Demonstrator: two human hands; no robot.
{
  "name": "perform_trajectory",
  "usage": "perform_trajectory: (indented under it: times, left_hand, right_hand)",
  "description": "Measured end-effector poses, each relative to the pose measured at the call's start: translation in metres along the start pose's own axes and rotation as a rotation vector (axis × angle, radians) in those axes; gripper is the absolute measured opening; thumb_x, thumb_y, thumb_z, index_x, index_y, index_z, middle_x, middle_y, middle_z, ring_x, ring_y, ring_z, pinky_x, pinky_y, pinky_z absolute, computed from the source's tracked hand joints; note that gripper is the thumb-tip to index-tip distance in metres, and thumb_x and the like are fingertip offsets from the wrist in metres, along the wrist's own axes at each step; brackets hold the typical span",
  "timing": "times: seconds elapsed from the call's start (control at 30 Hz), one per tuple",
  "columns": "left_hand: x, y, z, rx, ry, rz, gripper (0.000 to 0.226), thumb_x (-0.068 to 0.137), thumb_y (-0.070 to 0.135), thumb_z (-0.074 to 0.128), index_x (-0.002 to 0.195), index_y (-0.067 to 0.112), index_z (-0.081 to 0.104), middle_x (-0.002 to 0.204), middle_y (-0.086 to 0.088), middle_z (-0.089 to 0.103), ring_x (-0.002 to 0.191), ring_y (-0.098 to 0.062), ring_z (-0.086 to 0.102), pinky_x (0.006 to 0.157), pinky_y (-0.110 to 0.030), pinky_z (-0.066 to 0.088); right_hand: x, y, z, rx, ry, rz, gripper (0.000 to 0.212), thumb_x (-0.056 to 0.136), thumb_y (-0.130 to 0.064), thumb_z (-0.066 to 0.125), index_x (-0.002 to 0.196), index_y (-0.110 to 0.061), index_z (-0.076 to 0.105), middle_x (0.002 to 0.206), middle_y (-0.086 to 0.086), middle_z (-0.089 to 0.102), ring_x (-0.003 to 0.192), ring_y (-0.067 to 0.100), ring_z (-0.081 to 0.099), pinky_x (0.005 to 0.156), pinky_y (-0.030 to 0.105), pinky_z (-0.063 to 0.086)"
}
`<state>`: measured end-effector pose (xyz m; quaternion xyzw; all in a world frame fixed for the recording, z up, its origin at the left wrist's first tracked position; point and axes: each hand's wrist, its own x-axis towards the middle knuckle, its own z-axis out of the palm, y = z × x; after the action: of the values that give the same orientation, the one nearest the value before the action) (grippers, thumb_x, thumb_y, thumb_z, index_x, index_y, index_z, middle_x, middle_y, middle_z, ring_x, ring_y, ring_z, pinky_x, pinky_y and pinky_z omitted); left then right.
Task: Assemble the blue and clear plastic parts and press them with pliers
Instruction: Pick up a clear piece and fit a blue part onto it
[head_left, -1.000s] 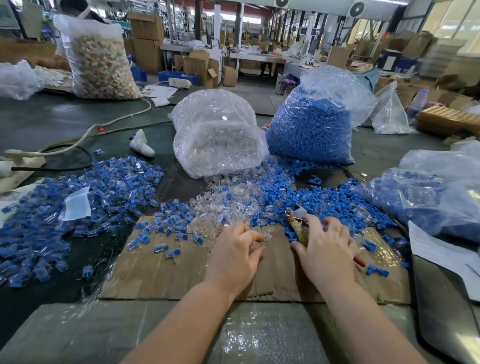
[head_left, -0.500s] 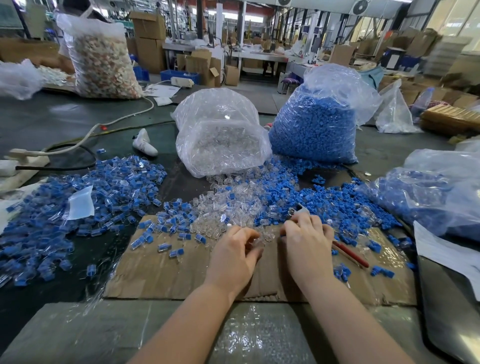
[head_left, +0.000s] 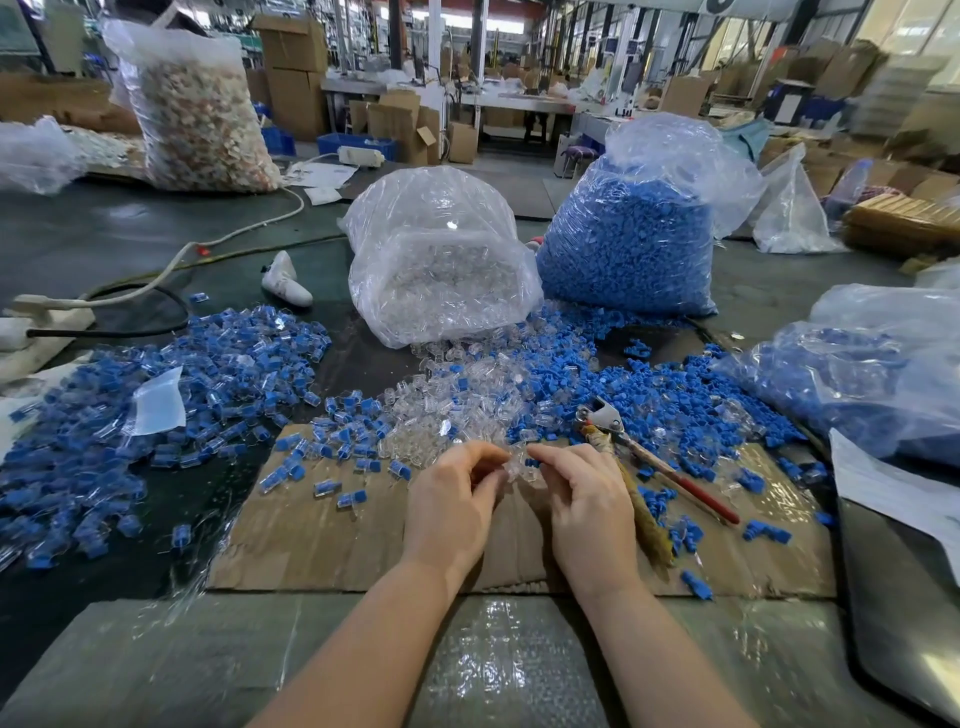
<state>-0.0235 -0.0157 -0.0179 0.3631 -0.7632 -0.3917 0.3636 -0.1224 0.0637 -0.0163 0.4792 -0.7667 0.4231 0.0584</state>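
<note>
I hold a clear part between both hands over the cardboard. My left hand pinches its left end; my right hand pinches the right end, fingers curled. To do this step well, I judge I should seat a blue part squarely before any pressing. The pliers lie on the surface just right of my right hand, ungripped. One second ago my right hand rested on the pliers; now it has left them and joined the left.
</note>
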Motion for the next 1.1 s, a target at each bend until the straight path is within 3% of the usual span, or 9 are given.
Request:
perform_trajectory:
  times: [0.2, 0.3, 0.43, 0.67, 0.9, 1.1]
  left_hand:
    - [0.0004, 0.0014, -0.0006, -0.034, -0.005, -0.004, 0.027, 0.087, 0.004, 0.061, 0.086, 0.031, 0.057, 0.085, 0.002, 0.066, 0.075, -0.005, 0.064, 0.071, -0.011, 0.050]
    - [0.0004, 0.0014, -0.0008, -0.048, -0.018, 0.012, 0.026, 0.086, 0.003, 0.062, 0.089, 0.028, 0.060, 0.087, 0.004, 0.065, 0.077, -0.006, 0.063, 0.073, -0.012, 0.050]
    - [0.0004, 0.0004, -0.0012, -0.116, -0.009, -0.012, 0.028, 0.082, 0.000, 0.065, 0.098, 0.023, 0.063, 0.081, 0.007, 0.064, 0.074, -0.003, 0.061, 0.070, -0.007, 0.047]
    - [0.0010, 0.0018, -0.0024, -0.195, -0.028, -0.070, 0.030, 0.081, 0.002, 0.067, 0.081, 0.031, 0.061, 0.081, 0.007, 0.067, 0.076, -0.004, 0.063, 0.071, -0.011, 0.049]
    - [0.0012, 0.0025, -0.0049, -0.183, -0.090, -0.072, 0.022, 0.083, 0.005, 0.066, 0.079, 0.027, 0.063, 0.078, 0.008, 0.067, 0.071, 0.004, 0.061, 0.067, -0.008, 0.047]
    - [0.0029, 0.0022, -0.0053, -0.187, -0.081, -0.094, 0.021, 0.085, 0.007, 0.065, 0.081, 0.028, 0.064, 0.082, 0.007, 0.068, 0.079, -0.004, 0.064, 0.076, -0.017, 0.052]
  right_hand:
    - [-0.0037, -0.0037, -0.0034, 0.138, 0.024, 0.012, 0.014, 0.085, -0.006, 0.065, 0.093, -0.016, 0.069, 0.086, -0.011, 0.063, 0.085, 0.008, 0.059, 0.079, 0.019, 0.046]
    - [-0.0045, -0.0032, -0.0021, 0.143, -0.006, 0.033, 0.007, 0.085, -0.011, 0.066, 0.090, -0.016, 0.068, 0.084, -0.007, 0.066, 0.083, 0.009, 0.060, 0.078, 0.024, 0.049]
    - [-0.0041, -0.0017, -0.0008, 0.066, -0.024, 0.052, 0.004, 0.087, -0.021, 0.065, 0.085, -0.018, 0.066, 0.079, -0.010, 0.061, 0.080, 0.011, 0.057, 0.076, 0.029, 0.047]
    - [-0.0046, -0.0021, 0.0017, -0.016, -0.030, 0.002, 0.013, 0.085, -0.024, 0.066, 0.075, -0.017, 0.062, 0.072, -0.006, 0.061, 0.072, 0.015, 0.053, 0.069, 0.030, 0.042]
    - [-0.0039, 0.0014, 0.0036, -0.026, -0.058, 0.015, 0.013, 0.087, -0.026, 0.064, 0.079, -0.016, 0.064, 0.076, -0.005, 0.063, 0.078, 0.015, 0.053, 0.072, 0.029, 0.041]
    - [-0.0047, -0.0039, 0.0005, 0.038, -0.022, -0.066, 0.014, 0.082, -0.019, 0.072, 0.094, -0.016, 0.066, 0.084, -0.010, 0.059, 0.079, 0.013, 0.056, 0.074, 0.035, 0.051]
